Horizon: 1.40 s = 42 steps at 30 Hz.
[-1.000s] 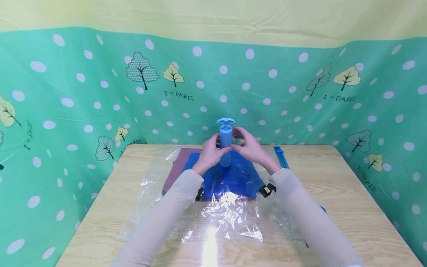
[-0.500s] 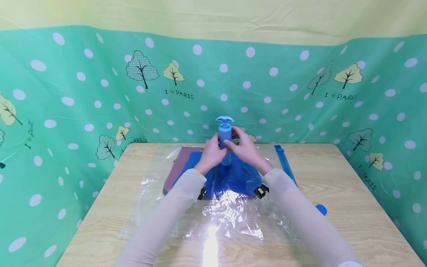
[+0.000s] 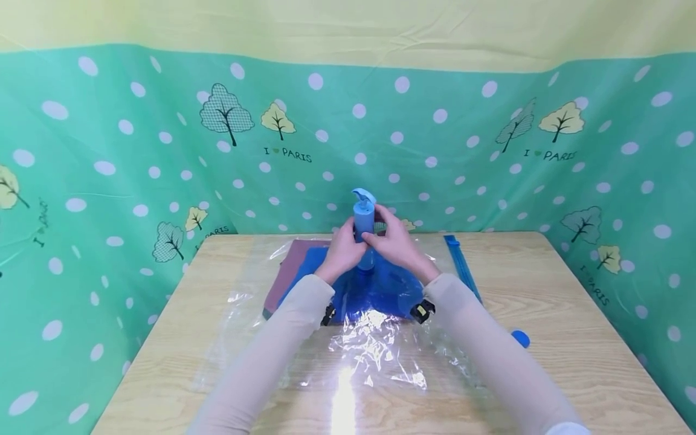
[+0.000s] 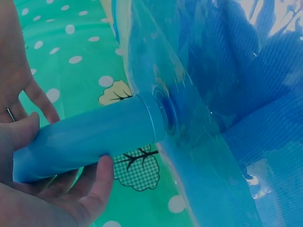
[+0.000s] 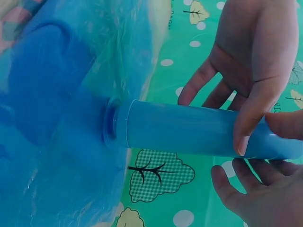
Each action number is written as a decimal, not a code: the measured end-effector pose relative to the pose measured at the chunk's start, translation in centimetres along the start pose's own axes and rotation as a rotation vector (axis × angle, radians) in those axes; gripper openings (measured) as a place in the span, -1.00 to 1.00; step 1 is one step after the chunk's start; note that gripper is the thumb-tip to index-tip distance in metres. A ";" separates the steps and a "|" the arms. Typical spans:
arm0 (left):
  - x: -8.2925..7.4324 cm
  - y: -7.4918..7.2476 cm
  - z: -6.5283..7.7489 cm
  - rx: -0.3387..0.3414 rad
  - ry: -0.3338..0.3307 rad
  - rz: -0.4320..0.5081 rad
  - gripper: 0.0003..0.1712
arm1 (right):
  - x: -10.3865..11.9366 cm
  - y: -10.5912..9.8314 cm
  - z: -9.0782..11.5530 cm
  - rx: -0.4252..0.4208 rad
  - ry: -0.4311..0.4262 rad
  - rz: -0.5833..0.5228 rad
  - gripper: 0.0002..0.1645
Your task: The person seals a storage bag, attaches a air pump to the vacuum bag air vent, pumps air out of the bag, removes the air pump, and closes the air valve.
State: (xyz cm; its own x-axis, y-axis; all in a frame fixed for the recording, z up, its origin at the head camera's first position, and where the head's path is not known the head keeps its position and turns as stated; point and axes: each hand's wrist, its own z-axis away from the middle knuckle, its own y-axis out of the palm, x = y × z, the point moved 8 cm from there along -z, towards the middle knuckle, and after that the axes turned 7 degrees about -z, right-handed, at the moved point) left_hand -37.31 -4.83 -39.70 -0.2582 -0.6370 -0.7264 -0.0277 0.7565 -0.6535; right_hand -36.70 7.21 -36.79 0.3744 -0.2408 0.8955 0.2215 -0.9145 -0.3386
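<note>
A blue hand pump [image 3: 364, 219] stands upright on a clear plastic bag [image 3: 239, 347]. Its T-shaped handle [image 3: 364, 196] is turned at an angle. In the left wrist view the pump's end meets the bag's round valve [image 4: 166, 112]. My left hand [image 3: 342, 251] holds the barrel from the left, with the fingers curled round it. From the right my right hand [image 3: 397, 241] grips the same barrel, its thumb across the front. Inside the bag lie blue ribbed fabric [image 4: 265, 109] and a mauve folded cloth [image 3: 286, 273].
A blue strip with a slider [image 3: 461, 263] lies right of the hands. Nearer on the right is a round blue cap [image 3: 520, 338] on the wooden table [image 3: 565, 314]. A polka-dot curtain [image 3: 435, 139] hangs behind and at the sides.
The pump's handle has twisted from facing squarely across to an angled position. My right hand and forearm have shifted slightly left, uncovering the round cap and more of the strip.
</note>
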 end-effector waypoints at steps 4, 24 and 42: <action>-0.1 -0.1 -0.1 0.000 0.001 -0.004 -0.35 | 0.0 -0.1 0.0 -0.005 0.005 0.001 -0.24; -0.1 0.2 0.2 0.024 -0.019 0.028 -0.36 | 0.0 -0.3 0.1 -0.057 0.007 0.063 -0.25; 0.1 0.4 0.1 0.034 -0.019 0.044 -0.40 | 0.2 0.2 0.1 -0.047 0.010 0.126 -0.28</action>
State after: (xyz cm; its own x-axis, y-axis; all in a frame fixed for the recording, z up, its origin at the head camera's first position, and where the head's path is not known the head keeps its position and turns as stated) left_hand -37.27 -4.58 -40.10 -0.2399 -0.6064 -0.7581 0.0158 0.7784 -0.6276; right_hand -36.46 7.06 -36.70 0.3872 -0.3578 0.8497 0.1312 -0.8909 -0.4348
